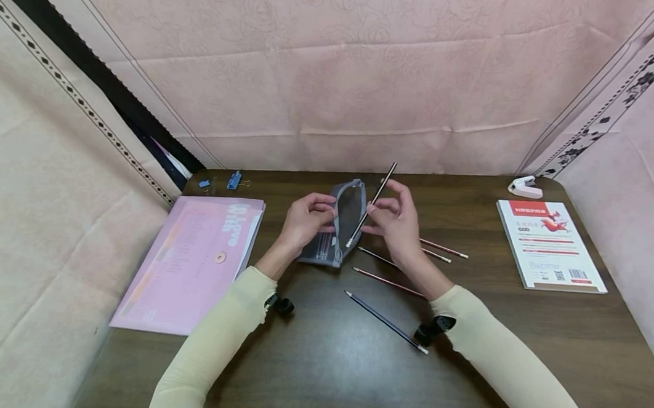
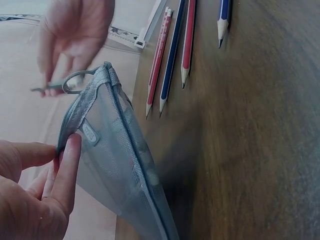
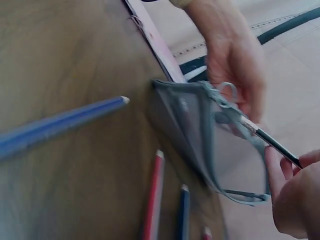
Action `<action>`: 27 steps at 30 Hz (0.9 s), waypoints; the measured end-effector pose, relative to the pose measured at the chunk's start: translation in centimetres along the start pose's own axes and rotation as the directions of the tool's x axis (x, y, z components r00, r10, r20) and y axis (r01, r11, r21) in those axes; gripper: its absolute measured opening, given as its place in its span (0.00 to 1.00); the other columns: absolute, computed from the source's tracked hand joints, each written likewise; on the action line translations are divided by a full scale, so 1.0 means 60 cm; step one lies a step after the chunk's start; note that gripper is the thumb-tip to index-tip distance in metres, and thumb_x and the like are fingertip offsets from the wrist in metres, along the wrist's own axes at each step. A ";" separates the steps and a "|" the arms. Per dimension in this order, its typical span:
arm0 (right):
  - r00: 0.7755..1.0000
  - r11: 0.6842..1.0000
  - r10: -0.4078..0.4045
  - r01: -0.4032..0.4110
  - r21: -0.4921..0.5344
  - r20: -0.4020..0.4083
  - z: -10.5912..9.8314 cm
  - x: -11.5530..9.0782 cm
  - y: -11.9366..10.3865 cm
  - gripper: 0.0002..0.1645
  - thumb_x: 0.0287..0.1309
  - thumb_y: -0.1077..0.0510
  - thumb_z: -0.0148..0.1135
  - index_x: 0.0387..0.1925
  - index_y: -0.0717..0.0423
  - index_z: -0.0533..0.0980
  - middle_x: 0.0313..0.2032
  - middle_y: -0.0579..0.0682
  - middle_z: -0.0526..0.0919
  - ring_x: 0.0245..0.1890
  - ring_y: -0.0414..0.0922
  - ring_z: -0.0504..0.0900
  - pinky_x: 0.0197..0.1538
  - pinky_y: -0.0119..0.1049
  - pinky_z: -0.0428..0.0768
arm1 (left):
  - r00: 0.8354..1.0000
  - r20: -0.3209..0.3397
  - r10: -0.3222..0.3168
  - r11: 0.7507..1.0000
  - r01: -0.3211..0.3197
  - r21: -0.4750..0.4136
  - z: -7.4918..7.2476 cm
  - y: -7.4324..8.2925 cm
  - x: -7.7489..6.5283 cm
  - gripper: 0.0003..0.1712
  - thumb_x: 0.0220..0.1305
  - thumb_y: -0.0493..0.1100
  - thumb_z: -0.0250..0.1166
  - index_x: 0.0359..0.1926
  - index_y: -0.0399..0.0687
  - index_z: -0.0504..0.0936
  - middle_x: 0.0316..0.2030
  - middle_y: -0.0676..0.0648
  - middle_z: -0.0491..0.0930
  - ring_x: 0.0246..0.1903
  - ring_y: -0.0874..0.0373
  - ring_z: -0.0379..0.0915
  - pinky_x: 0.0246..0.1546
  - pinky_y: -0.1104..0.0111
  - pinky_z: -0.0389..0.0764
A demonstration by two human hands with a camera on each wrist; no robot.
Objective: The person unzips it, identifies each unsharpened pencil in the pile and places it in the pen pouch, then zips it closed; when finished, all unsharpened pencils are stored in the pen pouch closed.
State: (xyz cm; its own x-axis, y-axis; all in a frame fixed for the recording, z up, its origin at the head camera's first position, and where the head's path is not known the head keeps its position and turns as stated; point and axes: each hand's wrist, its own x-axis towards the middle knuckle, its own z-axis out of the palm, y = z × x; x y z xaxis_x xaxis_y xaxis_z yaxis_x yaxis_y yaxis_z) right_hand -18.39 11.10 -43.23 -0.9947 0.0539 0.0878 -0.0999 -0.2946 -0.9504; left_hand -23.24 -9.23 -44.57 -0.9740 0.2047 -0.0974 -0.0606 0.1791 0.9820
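Item: grey mesh pencil pouch (image 1: 343,224), held upright near the middle of the dark wooden table (image 1: 324,364), somewhat toward its far edge, zip mouth open and turned toward the right. The left hand (image 1: 305,220) pinched the pouch's upper rim between thumb and fingers, keeping the mouth spread; the left wrist view showed the thumb and forefinger (image 2: 67,160) closed on the mesh edge. The right hand (image 1: 397,219) held a dark pencil (image 1: 372,203) in a narrow fingertip grip, the pencil tilted with its lower end at the pouch opening and its upper end pointing toward the far edge. Loose stock: four pencils on the table near the right forearm, two red ones (image 1: 443,248) side by side toward the right, another red one (image 1: 389,282) nearer the front, and one blue pencil (image 1: 385,322) closest to the front edge. Other holdings: pink folder (image 1: 191,260) at the left edge, printed booklet (image 1: 548,245) at the right edge, small white object (image 1: 525,187) at the far right corner, blue clips (image 1: 233,180) at the far left corner. Step judged in hand: loading the held pencil into the pouch. Next move would call for sliding it lengthwise through the mouth while the left hand kept the rim open.
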 end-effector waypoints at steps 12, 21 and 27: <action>0.993 0.991 0.110 -0.113 -0.068 -0.053 0.029 0.004 0.076 0.38 0.58 0.67 0.62 0.65 0.49 0.57 0.40 0.55 0.73 0.36 0.51 0.83 0.35 0.51 0.87 | 1.000 0.006 0.007 1.000 -0.007 -0.009 0.001 0.001 0.003 0.16 0.61 0.41 0.66 0.51 0.50 0.79 0.41 0.43 0.79 0.39 0.50 0.83 0.37 0.63 0.88; 0.977 0.952 0.207 -0.213 -0.222 -0.048 0.026 0.015 0.082 0.37 0.60 0.63 0.62 0.66 0.47 0.58 0.45 0.60 0.74 0.42 0.61 0.82 0.36 0.47 0.88 | 1.000 0.029 0.011 1.000 -0.010 -0.022 0.007 0.005 0.001 0.17 0.61 0.41 0.66 0.52 0.51 0.79 0.42 0.43 0.79 0.40 0.51 0.83 0.38 0.63 0.87; 0.980 0.926 0.198 -0.199 -0.321 -0.034 0.030 0.021 0.081 0.36 0.59 0.61 0.63 0.66 0.49 0.59 0.45 0.58 0.76 0.38 0.53 0.85 0.34 0.45 0.88 | 1.000 0.018 0.004 1.000 -0.003 -0.019 0.006 0.007 0.001 0.17 0.61 0.41 0.66 0.52 0.50 0.79 0.42 0.43 0.79 0.39 0.52 0.83 0.37 0.63 0.88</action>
State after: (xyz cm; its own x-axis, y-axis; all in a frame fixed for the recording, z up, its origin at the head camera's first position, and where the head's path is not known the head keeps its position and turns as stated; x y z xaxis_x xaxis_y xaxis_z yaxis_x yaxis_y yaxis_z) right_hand -20.14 8.04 -47.20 -0.9933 0.0269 -0.1125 0.1131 0.0224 -0.9933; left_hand -23.22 -8.79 -44.24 -0.9701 0.2227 -0.0966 -0.0615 0.1598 0.9852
